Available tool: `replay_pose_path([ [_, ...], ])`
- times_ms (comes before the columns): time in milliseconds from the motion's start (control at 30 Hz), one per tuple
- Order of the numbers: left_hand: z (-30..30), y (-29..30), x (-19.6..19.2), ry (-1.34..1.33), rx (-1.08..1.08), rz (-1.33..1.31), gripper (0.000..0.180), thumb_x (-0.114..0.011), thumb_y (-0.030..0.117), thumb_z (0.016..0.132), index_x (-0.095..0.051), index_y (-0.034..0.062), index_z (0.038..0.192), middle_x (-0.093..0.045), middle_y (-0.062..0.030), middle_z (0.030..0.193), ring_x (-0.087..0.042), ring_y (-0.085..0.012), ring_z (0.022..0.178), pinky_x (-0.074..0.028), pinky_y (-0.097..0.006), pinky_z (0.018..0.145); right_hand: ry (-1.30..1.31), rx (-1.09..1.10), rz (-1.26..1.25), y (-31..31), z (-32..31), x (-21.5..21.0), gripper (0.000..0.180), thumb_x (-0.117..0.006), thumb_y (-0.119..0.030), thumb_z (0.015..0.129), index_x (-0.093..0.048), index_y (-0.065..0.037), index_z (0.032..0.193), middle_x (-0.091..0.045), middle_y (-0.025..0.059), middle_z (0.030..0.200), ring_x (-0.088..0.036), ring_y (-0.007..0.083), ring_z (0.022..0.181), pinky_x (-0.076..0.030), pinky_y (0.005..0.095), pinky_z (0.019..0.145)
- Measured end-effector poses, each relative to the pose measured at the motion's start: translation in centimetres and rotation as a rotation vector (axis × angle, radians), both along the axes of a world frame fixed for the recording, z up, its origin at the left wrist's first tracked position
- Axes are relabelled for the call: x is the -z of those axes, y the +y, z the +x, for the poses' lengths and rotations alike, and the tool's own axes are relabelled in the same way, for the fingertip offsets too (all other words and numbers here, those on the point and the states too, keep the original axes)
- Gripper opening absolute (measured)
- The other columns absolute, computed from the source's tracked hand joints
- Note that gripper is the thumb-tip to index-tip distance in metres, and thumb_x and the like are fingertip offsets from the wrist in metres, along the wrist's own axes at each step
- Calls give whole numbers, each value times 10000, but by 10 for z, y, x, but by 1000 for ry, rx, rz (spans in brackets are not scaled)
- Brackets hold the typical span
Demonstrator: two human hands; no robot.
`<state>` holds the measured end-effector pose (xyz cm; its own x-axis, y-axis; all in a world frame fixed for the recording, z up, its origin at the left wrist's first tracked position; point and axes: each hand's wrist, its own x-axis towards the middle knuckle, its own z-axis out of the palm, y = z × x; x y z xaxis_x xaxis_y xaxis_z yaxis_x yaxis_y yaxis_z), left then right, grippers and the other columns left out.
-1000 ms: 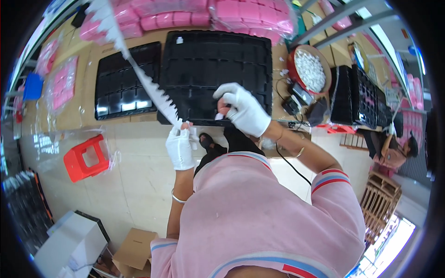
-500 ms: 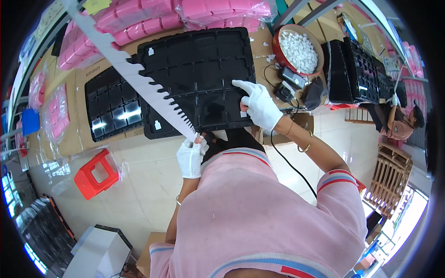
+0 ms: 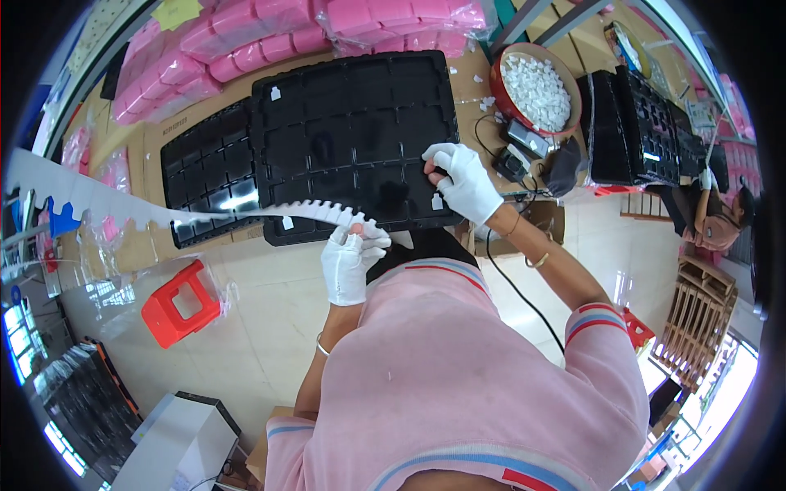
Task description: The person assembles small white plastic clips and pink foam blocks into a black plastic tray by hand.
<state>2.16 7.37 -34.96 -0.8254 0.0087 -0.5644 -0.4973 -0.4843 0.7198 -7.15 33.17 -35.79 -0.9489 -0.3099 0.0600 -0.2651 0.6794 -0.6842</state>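
Observation:
My left hand [image 3: 345,266], in a white glove with bare fingertips showing, is closed on the end of a long white notched strip [image 3: 123,199]. The strip arches away to the left, past the front edge of a large black compartmented tray [image 3: 327,110]. Over the tray's right edge is my right hand [image 3: 468,182], also gloved, its fingers bent and apart with nothing visible between them. Just below its thumb a small white label [image 3: 437,201] lies on the tray. Two more labels sit near the tray's left corners, a far one [image 3: 275,93] and a near one [image 3: 287,222].
A second black tray [image 3: 209,176] lies to the left. Bagged pink blocks [image 3: 246,33] line the back. A red-rimmed bowl of white pieces [image 3: 536,88], small black devices [image 3: 512,162] and stacked black trays [image 3: 630,123] stand right. A red stool [image 3: 182,304] is on the floor; another person [image 3: 708,217] works far right.
The strip has swung down to the left, from upright across the tray to low beside it. My right index finger has bent in from pointing, and the label under that thumb now shows uncovered.

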Motion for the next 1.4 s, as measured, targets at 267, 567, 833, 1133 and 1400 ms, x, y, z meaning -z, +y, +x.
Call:
replay_pose_path([
  [267,-12,20,-33,28,-37,-101,312,-571,216,1048,-609,-55,1198,-727,-131,939,-739,-202,763,-554,-244,591,-254,-96,-299,-70,30,-51,187,-765,-66,814,-660,-35,967,-675,80,912,-658,267,910,-524,359,820],
  [567,-22,12,-23,69,-35,-277,248,-613,228,1027,-664,-8,1086,-702,-83,797,-629,-117,533,-397,-228,417,182,-171,-393,-66,19,-62,139,-677,40,757,-577,-47,798,-646,101,862,-619,333,810,-492,402,721],
  [833,-1,-24,16,21,-241,-745,204,-738,215,947,-707,13,952,-578,7,678,-462,-53,505,-350,-234,456,394,36,66,29,-144,-26,96,-696,34,729,-648,-32,778,-666,153,1168,-656,356,974,-523,406,855],
  [1133,31,-59,46,-221,-342,-778,227,-730,244,951,-698,24,903,-538,22,600,-425,-45,503,-295,-223,456,453,-40,338,33,-206,0,29,-673,-68,749,-667,-92,764,-672,97,1190,-646,354,962,-508,452,849],
  [1400,18,-68,45,-156,-408,-834,220,-686,218,980,-651,53,839,-551,13,606,-435,-48,481,-287,-213,444,354,-53,510,28,-208,-6,68,-715,-151,776,-677,-102,804,-677,95,1076,-651,337,931,-522,431,816],
])
